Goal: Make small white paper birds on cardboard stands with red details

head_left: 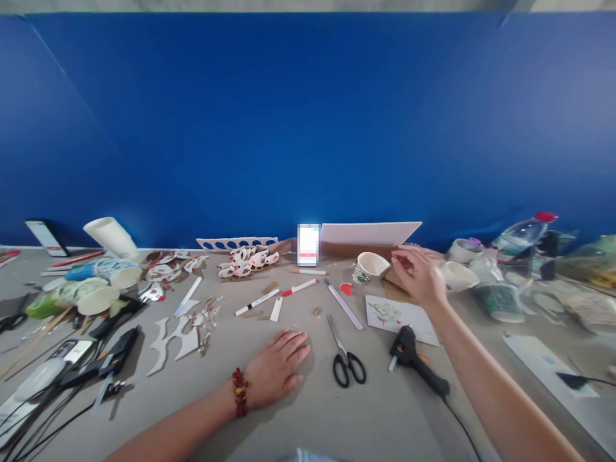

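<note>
My left hand (279,367) lies flat on the grey table, fingers stretched out, with a beaded bracelet on the wrist. It holds nothing. My right hand (419,273) is reached out over a piece of brown cardboard (397,285), between a printed paper cup (370,266) and a pale paper cup (459,277). Its fingers are partly bent and apart, and I see nothing held in them. Black-handled scissors (344,359) lie between my arms. A black glue gun (416,359) rests beside my right forearm, near a sheet with a drawing (399,317).
Markers (257,301), a lilac stick-like tool (345,307) and white cut-outs (176,340) lie mid-table. Decorated cups (99,295) and cables (45,417) crowd the left. A bottle (522,237) stands right. A phone (308,245) leans by the blue wall (308,128).
</note>
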